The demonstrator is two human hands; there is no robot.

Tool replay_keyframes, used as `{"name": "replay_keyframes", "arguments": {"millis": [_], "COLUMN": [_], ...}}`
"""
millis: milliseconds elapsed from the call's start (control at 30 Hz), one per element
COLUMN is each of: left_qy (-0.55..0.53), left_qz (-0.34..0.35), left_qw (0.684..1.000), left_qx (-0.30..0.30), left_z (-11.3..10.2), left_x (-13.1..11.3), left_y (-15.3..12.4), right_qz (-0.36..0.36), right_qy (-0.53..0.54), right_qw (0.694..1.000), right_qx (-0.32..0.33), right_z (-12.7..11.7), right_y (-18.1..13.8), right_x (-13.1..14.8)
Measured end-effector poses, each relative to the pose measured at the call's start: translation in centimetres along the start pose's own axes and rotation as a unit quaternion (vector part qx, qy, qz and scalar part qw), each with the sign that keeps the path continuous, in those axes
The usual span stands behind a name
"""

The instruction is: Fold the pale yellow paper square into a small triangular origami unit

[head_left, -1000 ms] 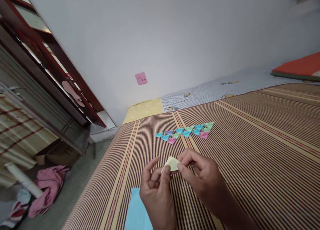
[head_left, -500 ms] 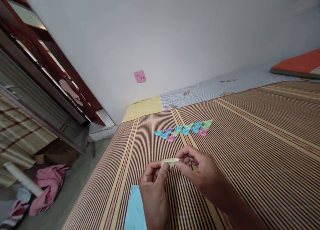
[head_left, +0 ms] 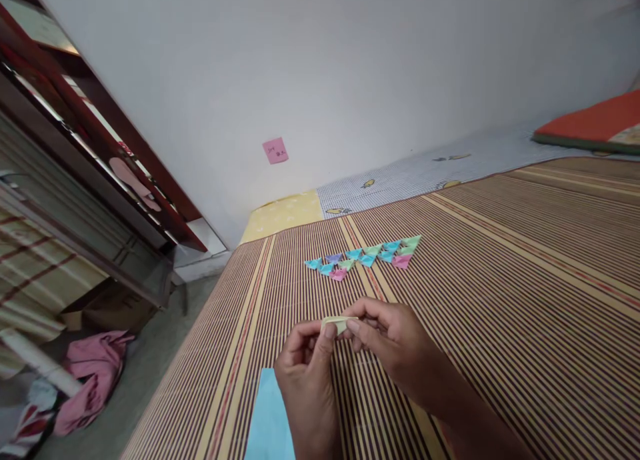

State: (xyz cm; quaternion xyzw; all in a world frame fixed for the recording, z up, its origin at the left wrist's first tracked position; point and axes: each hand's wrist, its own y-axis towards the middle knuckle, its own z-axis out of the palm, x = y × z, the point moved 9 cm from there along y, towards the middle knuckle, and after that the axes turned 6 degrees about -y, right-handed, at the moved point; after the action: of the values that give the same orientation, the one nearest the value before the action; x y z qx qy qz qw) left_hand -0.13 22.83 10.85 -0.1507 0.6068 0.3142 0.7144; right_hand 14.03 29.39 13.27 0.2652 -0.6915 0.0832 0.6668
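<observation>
A small folded piece of pale yellow-green paper (head_left: 338, 323) is held up over the striped mat (head_left: 280, 300). My left hand (head_left: 309, 373) pinches its left end between thumb and fingers. At the paper's right end, the thumb and fingertips of my right hand (head_left: 387, 333) are closed on it. Farther back on the mat lie several small folded paper triangles (head_left: 367, 260) in blue, green, pink and purple, set in rows. A light blue sheet of paper (head_left: 270, 417) rests beside my left wrist, which partly covers it.
A pink sticky note (head_left: 275, 151) with writing is on the white wall. An orange cushion (head_left: 590, 123) lies at the far right. Left of the mat's edge, on the floor, are pink cloth (head_left: 95, 373), a white tube (head_left: 40, 361) and a cardboard box (head_left: 110, 307).
My right fingers have shifted slightly left along the folded paper, covering more of its right end. The whole view has moved a little.
</observation>
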Motion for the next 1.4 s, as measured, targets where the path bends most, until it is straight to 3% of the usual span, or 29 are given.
{"name": "replay_keyframes", "arguments": {"millis": [267, 433, 667, 767, 1067, 1400], "left_qy": [-0.086, -0.102, 0.005, 0.023, -0.006, -0.023], "left_qz": [-0.052, -0.085, -0.082, -0.060, -0.036, -0.044], "left_qw": [0.995, 0.990, 0.989, 0.990, 0.991, 0.989], "left_qx": [0.014, 0.048, 0.120, 0.123, 0.126, 0.138], "left_z": [0.6, 1.6, 3.1, 3.2, 3.8, 3.4], "left_x": [1.1, 1.5, 0.6, 0.3, -0.4, 0.2], "left_y": [0.2, 0.0, -0.3, -0.6, -1.0, -1.1], "right_qz": [-0.007, 0.010, 0.001, -0.006, -0.023, -0.008], "right_qy": [0.017, -0.043, -0.059, -0.058, -0.050, 0.023], "right_qw": [1.000, 0.999, 0.998, 0.998, 0.998, 0.999], "right_qx": [0.006, 0.003, -0.022, -0.021, -0.024, 0.047], "right_z": [-0.8, -0.7, -1.6, -1.6, -1.3, -0.1], "right_y": [0.2, 0.0, 0.1, 0.2, -0.2, -0.1], "right_x": [0.1, 0.0, -0.4, -0.2, 0.8, 0.4]}}
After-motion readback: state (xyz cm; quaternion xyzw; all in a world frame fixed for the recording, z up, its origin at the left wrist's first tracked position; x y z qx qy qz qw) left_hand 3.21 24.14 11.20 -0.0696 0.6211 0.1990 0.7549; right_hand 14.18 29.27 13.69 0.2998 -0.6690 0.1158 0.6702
